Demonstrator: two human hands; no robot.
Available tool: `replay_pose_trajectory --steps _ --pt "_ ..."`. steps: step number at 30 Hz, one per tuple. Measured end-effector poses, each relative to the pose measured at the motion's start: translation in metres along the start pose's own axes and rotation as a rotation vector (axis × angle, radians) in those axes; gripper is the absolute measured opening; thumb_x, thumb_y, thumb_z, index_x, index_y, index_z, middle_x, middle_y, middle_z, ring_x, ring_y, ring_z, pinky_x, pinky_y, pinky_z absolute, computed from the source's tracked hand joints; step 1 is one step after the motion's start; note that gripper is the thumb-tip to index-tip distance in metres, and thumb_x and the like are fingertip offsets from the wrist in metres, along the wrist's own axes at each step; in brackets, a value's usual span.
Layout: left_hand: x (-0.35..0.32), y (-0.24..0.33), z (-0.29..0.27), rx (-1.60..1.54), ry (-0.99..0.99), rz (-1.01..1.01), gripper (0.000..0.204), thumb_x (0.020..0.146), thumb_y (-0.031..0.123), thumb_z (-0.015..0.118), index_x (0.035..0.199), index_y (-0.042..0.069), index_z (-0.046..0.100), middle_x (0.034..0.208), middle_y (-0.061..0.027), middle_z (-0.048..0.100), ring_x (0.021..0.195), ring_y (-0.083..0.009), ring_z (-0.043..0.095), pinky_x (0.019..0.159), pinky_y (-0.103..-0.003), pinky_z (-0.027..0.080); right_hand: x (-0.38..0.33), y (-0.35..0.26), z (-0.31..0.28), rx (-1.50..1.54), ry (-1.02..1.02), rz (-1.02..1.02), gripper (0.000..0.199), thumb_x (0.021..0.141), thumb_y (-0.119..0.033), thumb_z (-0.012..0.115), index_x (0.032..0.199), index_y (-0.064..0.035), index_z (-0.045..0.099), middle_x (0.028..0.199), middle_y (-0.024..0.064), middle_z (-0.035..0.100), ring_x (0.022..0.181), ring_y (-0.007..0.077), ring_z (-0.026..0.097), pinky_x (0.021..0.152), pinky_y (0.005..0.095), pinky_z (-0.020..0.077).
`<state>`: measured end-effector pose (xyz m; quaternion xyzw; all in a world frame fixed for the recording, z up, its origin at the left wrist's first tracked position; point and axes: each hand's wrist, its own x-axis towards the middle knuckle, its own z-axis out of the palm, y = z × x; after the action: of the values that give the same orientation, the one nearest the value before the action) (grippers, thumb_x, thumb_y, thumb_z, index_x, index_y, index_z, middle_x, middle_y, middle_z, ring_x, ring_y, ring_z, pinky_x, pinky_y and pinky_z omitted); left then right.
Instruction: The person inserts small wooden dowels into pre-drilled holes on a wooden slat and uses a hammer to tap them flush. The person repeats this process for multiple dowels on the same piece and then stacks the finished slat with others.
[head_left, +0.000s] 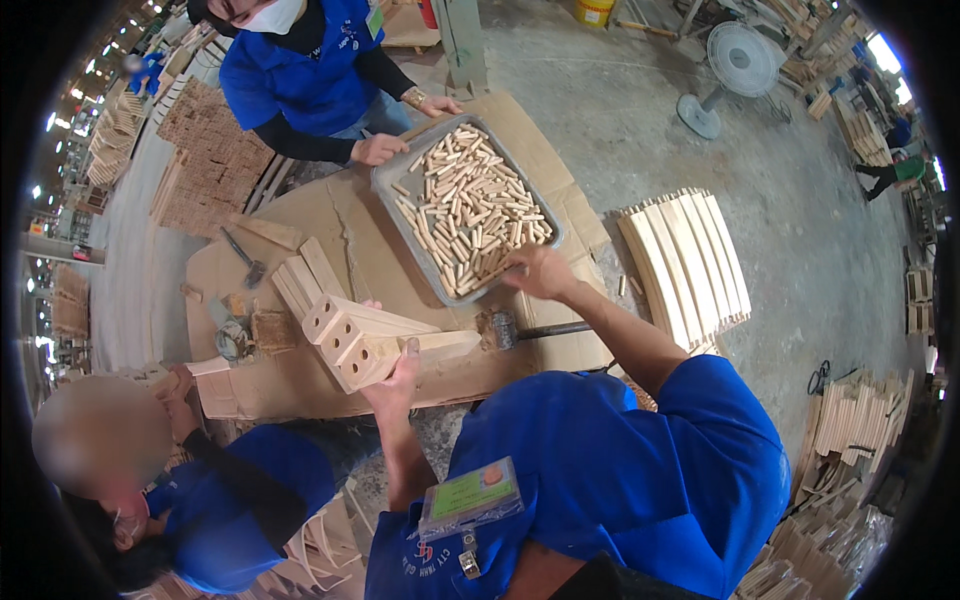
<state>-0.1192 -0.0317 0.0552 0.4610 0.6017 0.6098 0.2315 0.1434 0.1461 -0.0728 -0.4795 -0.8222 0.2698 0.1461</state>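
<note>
My left hand [398,378] grips a bundle of pale, tapered wooden furniture parts [385,322], its thumb along the near side. Round holes are drilled in their end faces, which point to the left. My right hand [540,272] is at the near right corner of a grey tray [415,262]. Its fingers curl down among the short wooden dowels [470,200] that fill the tray; whatever the fingertips pinch is hidden. Below that hand, a hammer [505,328] lies on the cardboard-covered table [430,398], close to the held parts.
Across the table a co-worker's hands [380,150] touch the tray's far rim. Another person [240,500] works at my left. A second hammer [245,262] and more wooden parts [300,280] lie left. Stacked curved slats [685,265] stand right; a fan [740,65] is beyond.
</note>
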Motion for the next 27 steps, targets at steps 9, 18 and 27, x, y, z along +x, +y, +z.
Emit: replay_pose_trajectory --steps 9,18,27 --pt "0.003 -0.002 -0.015 -0.020 -0.008 -0.041 0.080 0.083 -0.004 0.071 0.155 -0.006 0.036 0.152 -0.0215 0.051 0.141 -0.0321 0.053 0.121 -0.047 0.041 0.068 -0.014 0.002 -0.345 -0.052 -0.025 0.042 0.095 -0.019 0.065 0.136 -0.0106 0.061 0.136 0.0207 0.058 0.104 0.0381 0.072 0.087 0.0489 0.0591" --pt "-0.003 0.037 0.004 -0.274 0.005 -0.177 0.097 0.075 0.003 0.090 0.150 0.004 0.029 0.131 -0.0120 0.052 0.112 -0.0183 0.061 0.090 -0.035 0.059 0.073 -0.018 -0.020 -0.051 0.131 -0.169 0.014 0.095 -0.016 0.071 0.102 -0.0040 0.066 0.097 0.0189 0.072 0.092 0.0408 0.072 0.076 0.0468 0.0583" --pt "0.008 0.036 0.014 -0.132 -0.018 0.088 0.100 0.072 0.014 0.096 0.145 0.008 0.026 0.125 -0.0092 0.047 0.107 -0.0177 0.055 0.087 -0.034 0.055 0.053 -0.179 -0.164 0.617 -0.108 -0.296 0.016 0.097 -0.005 0.071 0.112 -0.0011 0.069 0.090 0.0100 0.073 0.078 0.0149 0.072 0.062 0.0328 0.0534"
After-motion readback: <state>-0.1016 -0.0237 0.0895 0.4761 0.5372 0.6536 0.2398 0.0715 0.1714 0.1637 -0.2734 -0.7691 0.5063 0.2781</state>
